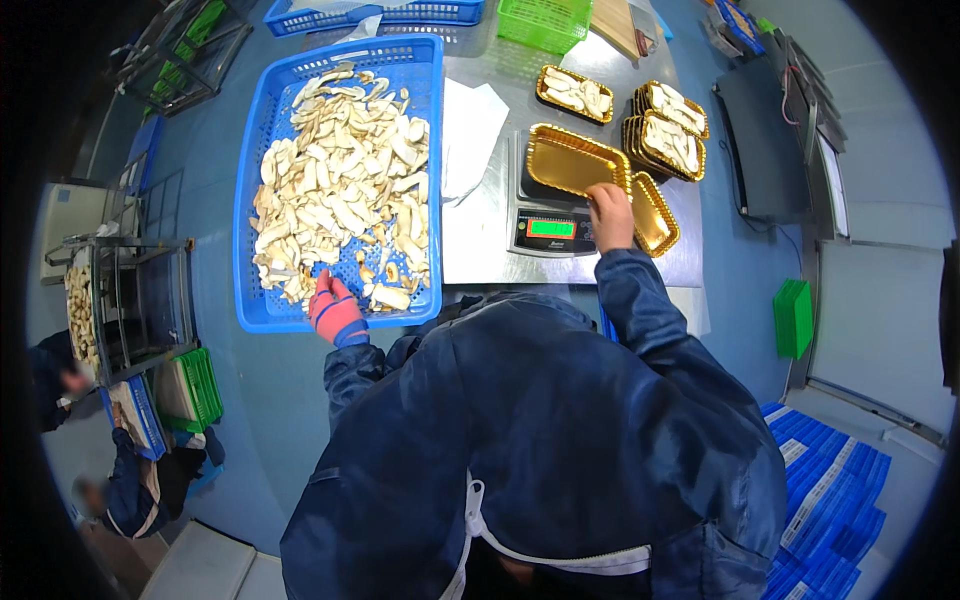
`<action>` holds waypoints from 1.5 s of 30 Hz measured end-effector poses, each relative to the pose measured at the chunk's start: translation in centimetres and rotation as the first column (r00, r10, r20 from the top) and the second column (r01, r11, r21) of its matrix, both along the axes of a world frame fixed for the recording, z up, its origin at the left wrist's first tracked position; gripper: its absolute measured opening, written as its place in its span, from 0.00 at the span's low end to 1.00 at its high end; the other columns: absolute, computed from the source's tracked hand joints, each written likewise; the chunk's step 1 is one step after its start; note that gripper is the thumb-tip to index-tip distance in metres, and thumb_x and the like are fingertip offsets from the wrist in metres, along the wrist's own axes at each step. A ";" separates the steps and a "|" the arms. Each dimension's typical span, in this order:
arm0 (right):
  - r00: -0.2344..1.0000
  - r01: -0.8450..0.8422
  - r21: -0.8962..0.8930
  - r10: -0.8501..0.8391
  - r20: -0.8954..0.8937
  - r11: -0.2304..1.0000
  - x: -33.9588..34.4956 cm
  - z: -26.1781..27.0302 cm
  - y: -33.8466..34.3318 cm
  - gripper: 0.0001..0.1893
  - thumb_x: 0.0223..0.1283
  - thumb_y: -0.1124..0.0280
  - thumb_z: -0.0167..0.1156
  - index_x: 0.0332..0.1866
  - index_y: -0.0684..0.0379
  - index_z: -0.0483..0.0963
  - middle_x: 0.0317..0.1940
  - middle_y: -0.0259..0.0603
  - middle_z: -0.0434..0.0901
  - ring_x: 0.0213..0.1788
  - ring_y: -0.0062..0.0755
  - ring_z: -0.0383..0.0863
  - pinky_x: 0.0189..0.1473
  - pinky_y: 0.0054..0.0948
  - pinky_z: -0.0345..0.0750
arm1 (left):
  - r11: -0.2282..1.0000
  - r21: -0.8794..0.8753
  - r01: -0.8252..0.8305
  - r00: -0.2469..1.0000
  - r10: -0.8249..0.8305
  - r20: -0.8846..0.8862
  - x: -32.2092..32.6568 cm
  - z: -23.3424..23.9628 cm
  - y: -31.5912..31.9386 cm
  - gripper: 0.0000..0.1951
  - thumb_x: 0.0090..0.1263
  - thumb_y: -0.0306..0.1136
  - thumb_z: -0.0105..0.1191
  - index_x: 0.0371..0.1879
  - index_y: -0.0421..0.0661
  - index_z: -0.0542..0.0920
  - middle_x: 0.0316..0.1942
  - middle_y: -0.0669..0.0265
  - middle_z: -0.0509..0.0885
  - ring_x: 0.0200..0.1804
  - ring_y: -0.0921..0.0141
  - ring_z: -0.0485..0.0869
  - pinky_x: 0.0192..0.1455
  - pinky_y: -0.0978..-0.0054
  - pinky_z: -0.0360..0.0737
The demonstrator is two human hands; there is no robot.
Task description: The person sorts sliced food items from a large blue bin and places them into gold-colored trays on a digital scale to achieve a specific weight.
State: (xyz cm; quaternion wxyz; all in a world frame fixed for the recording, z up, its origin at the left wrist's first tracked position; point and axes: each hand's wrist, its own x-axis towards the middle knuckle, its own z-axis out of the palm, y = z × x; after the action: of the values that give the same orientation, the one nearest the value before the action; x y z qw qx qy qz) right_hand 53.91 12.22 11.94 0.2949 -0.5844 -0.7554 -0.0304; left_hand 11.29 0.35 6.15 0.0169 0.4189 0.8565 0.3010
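My left hand (335,308), in a pink and blue glove, reaches over the near edge of a blue plastic crate (244,225) and touches or nearly touches the sliced mushrooms (330,172) in it; whether it grips any cannot be told. With bare fingers my right hand (611,217) pinches the near right rim of an empty gold tray (574,161), which sits on a digital scale (551,231) with a lit green display. Another empty gold tray (655,217) lies tilted just right of that hand. Farther back is a gold tray of mushroom slices (575,94).
Stacked gold trays (637,142), topped with slices, stand at the right of the steel table (480,255). White paper (472,135) lies beside the crate. At the back are a green basket (544,26) and a wooden board (613,26). Two people work at far left beside racks.
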 end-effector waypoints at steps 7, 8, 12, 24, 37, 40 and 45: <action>0.994 0.002 -0.105 0.009 0.110 0.995 -0.2 -1.1 1.0 0.15 0.46 0.73 0.61 0.43 0.55 0.74 0.36 0.40 0.73 0.44 0.41 0.72 0.48 0.36 0.69 | 1.000 -0.016 0.023 1.000 -0.023 0.012 0.0 0.0 0.0 0.12 0.62 0.35 0.53 0.44 0.51 0.80 0.32 0.61 0.82 0.37 0.61 0.80 0.43 0.66 0.75; 0.995 0.003 -0.101 0.007 0.098 0.995 -0.3 -0.3 0.4 0.17 0.45 0.72 0.62 0.45 0.55 0.75 0.37 0.41 0.73 0.45 0.41 0.71 0.50 0.37 0.68 | 1.000 0.006 0.028 0.999 -0.028 0.026 0.1 0.1 -0.1 0.12 0.63 0.35 0.53 0.45 0.50 0.80 0.33 0.60 0.82 0.38 0.61 0.80 0.44 0.66 0.75; 0.956 0.262 -0.073 -0.269 -0.120 0.962 1.9 -1.4 -2.9 0.18 0.48 0.72 0.60 0.49 0.57 0.74 0.41 0.44 0.73 0.49 0.44 0.70 0.53 0.38 0.67 | 0.997 -0.052 0.055 0.998 -0.055 -0.006 0.0 0.3 0.0 0.13 0.65 0.33 0.51 0.47 0.44 0.79 0.40 0.58 0.83 0.41 0.64 0.82 0.45 0.72 0.76; 0.561 0.378 -0.600 -0.690 -0.458 0.706 5.5 -13.6 -5.4 0.22 0.47 0.63 0.63 0.48 0.64 0.75 0.42 0.50 0.80 0.46 0.39 0.79 0.50 0.31 0.73 | 0.994 -0.042 0.102 0.990 -0.098 0.098 -1.2 -1.9 -0.2 0.13 0.66 0.34 0.50 0.48 0.45 0.78 0.40 0.57 0.83 0.42 0.65 0.81 0.45 0.72 0.76; 0.233 -0.058 -0.694 -0.666 -0.709 0.718 7.3 -14.5 -4.3 0.26 0.47 0.74 0.67 0.53 0.72 0.68 0.45 0.49 0.78 0.46 0.33 0.78 0.49 0.26 0.73 | 0.991 -0.052 0.121 0.991 -0.118 0.058 0.3 0.2 0.2 0.12 0.65 0.35 0.51 0.45 0.47 0.80 0.37 0.56 0.83 0.39 0.60 0.82 0.43 0.68 0.77; 0.258 -0.027 -0.723 -0.694 -0.672 0.691 7.1 -15.2 -4.1 0.31 0.41 0.67 0.70 0.51 0.71 0.69 0.46 0.49 0.76 0.47 0.34 0.76 0.49 0.30 0.73 | 0.987 -0.162 0.025 1.000 -0.025 0.000 -0.6 -0.2 -0.8 0.12 0.63 0.36 0.52 0.43 0.48 0.81 0.35 0.56 0.83 0.37 0.58 0.81 0.42 0.66 0.77; 0.340 0.521 -0.310 -0.527 -0.779 0.795 4.2 -8.0 -3.8 0.14 0.57 0.76 0.54 0.49 0.68 0.71 0.43 0.42 0.77 0.44 0.30 0.75 0.52 0.27 0.70 | 0.984 -0.029 0.176 0.981 -0.178 -0.080 -1.2 -0.4 -0.5 0.10 0.61 0.36 0.53 0.40 0.50 0.81 0.32 0.59 0.83 0.38 0.59 0.80 0.45 0.64 0.75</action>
State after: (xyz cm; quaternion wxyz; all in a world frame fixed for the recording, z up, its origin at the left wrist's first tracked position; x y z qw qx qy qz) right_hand 58.06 8.40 3.95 0.5903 -0.7354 -0.2908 0.1617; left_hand 10.08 -0.16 5.77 0.0130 0.5052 0.8190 0.2717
